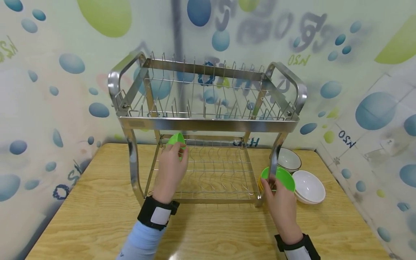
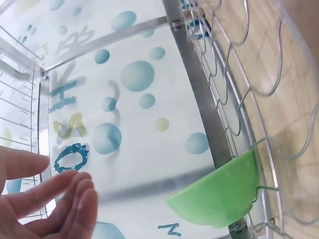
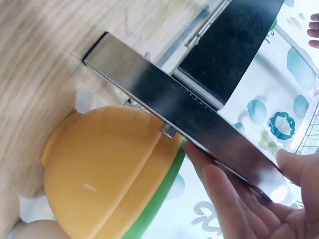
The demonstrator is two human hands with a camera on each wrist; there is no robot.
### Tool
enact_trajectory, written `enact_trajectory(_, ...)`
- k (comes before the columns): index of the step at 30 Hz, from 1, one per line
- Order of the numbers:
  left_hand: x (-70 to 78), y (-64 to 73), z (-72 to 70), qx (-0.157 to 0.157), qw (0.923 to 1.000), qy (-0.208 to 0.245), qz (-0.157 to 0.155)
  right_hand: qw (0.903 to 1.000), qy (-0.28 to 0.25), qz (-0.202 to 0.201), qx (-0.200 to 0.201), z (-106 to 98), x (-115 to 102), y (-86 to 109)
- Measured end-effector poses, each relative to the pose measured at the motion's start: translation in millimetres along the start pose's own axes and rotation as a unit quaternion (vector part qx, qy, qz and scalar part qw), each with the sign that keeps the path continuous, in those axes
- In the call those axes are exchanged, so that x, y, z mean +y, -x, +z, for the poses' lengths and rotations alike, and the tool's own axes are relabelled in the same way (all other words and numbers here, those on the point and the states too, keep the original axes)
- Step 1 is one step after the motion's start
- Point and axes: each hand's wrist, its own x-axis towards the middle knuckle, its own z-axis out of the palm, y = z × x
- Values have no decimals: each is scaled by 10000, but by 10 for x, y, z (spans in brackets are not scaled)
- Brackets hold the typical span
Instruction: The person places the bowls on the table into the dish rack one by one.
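Observation:
A two-tier metal dish rack (image 1: 208, 125) stands against the wall. On its lower tier, at the left end, a small green bowl (image 2: 219, 194) leans on edge between the wires. My left hand (image 1: 172, 168) is right in front of that bowl, and the left wrist view shows its loosely bent fingers (image 2: 55, 204) apart from the bowl. My right hand (image 1: 282, 206) grips the rack's right front leg (image 3: 164, 94), thumb on one side and fingers on the other. Just beyond that hand sits a stack of orange-yellow bowls (image 3: 104, 169) topped by a green bowl (image 1: 286, 178).
White bowls (image 1: 308, 186) are stacked to the right of the green one. Behind them is a white bowl with a dark rim (image 1: 289, 159). The wooden table (image 1: 214, 231) meets patterned walls at the back and right. Upright wires line the rack's upper tier (image 1: 204, 86).

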Motion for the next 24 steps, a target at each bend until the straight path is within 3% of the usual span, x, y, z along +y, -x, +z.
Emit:
enact_trajectory(7, 43, 191, 78, 424, 9985, 291, 164, 9987, 70, -226, 445, -32, -33, -77)
enact_trajectory(13, -6, 258, 173, 784, 9949, 448, 450, 9996, -78, 33, 280, -62, -62, -131)
enact_trajectory(19, -57, 330, 240, 866, 9932, 523, 575, 9988, -183, 14, 453, -77, -60, -154)
enact_trajectory(24, -65, 394, 239, 759, 9944, 581, 456, 9967, -219, -141, 763, -90, -23, -160)
